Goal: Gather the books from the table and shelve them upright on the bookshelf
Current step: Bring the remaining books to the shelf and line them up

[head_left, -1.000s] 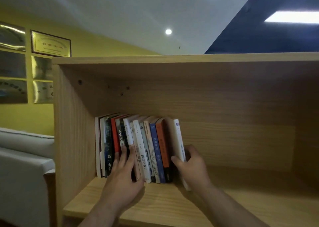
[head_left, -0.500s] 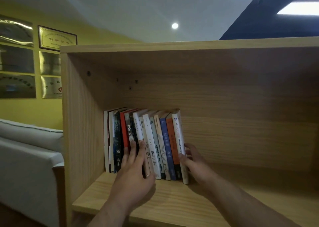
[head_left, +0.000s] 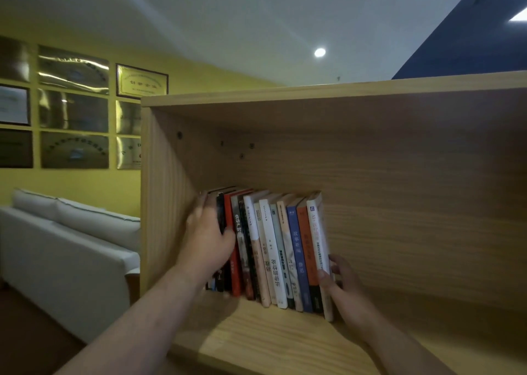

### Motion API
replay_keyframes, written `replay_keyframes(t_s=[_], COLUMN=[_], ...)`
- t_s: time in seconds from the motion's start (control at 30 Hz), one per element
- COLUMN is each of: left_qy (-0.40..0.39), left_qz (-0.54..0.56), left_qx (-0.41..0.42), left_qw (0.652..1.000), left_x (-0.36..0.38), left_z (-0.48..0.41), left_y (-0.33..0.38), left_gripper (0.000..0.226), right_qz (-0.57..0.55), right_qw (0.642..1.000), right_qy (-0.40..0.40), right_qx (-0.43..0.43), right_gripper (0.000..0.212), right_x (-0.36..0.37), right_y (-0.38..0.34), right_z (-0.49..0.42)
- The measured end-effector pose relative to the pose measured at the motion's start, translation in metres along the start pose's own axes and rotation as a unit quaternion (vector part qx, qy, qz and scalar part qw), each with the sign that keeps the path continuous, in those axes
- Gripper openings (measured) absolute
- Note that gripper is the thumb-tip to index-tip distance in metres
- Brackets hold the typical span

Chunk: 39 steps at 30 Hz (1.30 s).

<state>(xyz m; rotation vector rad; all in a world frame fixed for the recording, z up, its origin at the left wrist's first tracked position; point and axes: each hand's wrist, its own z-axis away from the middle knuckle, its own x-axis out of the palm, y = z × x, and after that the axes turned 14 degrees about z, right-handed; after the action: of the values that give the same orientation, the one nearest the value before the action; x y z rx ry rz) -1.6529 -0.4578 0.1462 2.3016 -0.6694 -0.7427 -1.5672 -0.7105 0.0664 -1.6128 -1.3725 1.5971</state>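
Note:
A row of several books (head_left: 273, 249) stands nearly upright at the left end of a wooden bookshelf (head_left: 399, 203) compartment, leaning slightly left. My left hand (head_left: 206, 234) grips the leftmost dark books, fingers behind them and thumb across the spines. My right hand (head_left: 340, 282) presses flat against the outer cover of the rightmost white book (head_left: 318, 240), low down near the shelf board. Spines are white, blue, orange, red and black.
The shelf board (head_left: 256, 343) extends to the right of the books with open room. The shelf's left side panel (head_left: 165, 203) stands right beside the books. A white sofa (head_left: 68, 249) and framed plaques (head_left: 74, 109) on a yellow wall lie to the left.
My left hand rose from the spines' lower part to grip the leftmost books near their top. The right hand stayed against the white book. The view swung left.

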Motion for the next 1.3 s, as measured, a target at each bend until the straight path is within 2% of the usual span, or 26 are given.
replay_keyframes(t_s=[0.17, 0.47, 0.67, 0.8, 0.87, 0.97, 1.1, 1.2, 1.3], left_qy=[-0.048, -0.050, -0.005, 0.029, 0.039, 0.022, 0.021, -0.002, -0.027], left_qz=[-0.065, -0.150, -0.258, -0.383, -0.411, -0.421, -0.403, -0.460, -0.401], left_qx=[-0.080, -0.078, -0.037, 0.044, 0.054, 0.066, 0.036, 0.041, -0.017], left_qw=[0.994, 0.984, 0.965, 0.922, 0.909, 0.904, 0.914, 0.887, 0.915], left_x=[-0.014, -0.009, -0.011, -0.012, -0.013, -0.009, -0.008, -0.010, -0.013], left_z=[-0.034, -0.044, -0.044, -0.038, -0.035, -0.030, -0.038, -0.047, -0.060], left_y=[0.008, 0.013, 0.016, 0.012, 0.014, 0.019, 0.020, 0.017, 0.028], left_gripper=[0.060, 0.034, 0.035, 0.033, 0.037, 0.038, 0.031, 0.029, 0.026], right_qz=[-0.026, -0.011, -0.007, 0.000, 0.003, 0.004, -0.006, -0.027, -0.038], right_qw=[1.000, 1.000, 1.000, 1.000, 1.000, 1.000, 1.000, 1.000, 0.999], right_qy=[-0.005, -0.001, -0.001, -0.001, -0.001, -0.002, -0.006, -0.010, -0.011], right_qx=[0.014, -0.001, -0.005, -0.007, -0.009, -0.005, -0.003, -0.002, 0.005], right_gripper=[0.057, 0.060, 0.058, 0.056, 0.050, 0.054, 0.056, 0.053, 0.052], right_x=[-0.002, -0.002, -0.003, -0.004, -0.004, -0.003, -0.003, -0.003, -0.002], right_y=[0.000, 0.003, 0.001, 0.001, 0.000, 0.003, 0.006, 0.005, 0.010], right_z=[0.000, 0.000, 0.002, 0.001, 0.001, -0.001, -0.003, -0.004, -0.008])
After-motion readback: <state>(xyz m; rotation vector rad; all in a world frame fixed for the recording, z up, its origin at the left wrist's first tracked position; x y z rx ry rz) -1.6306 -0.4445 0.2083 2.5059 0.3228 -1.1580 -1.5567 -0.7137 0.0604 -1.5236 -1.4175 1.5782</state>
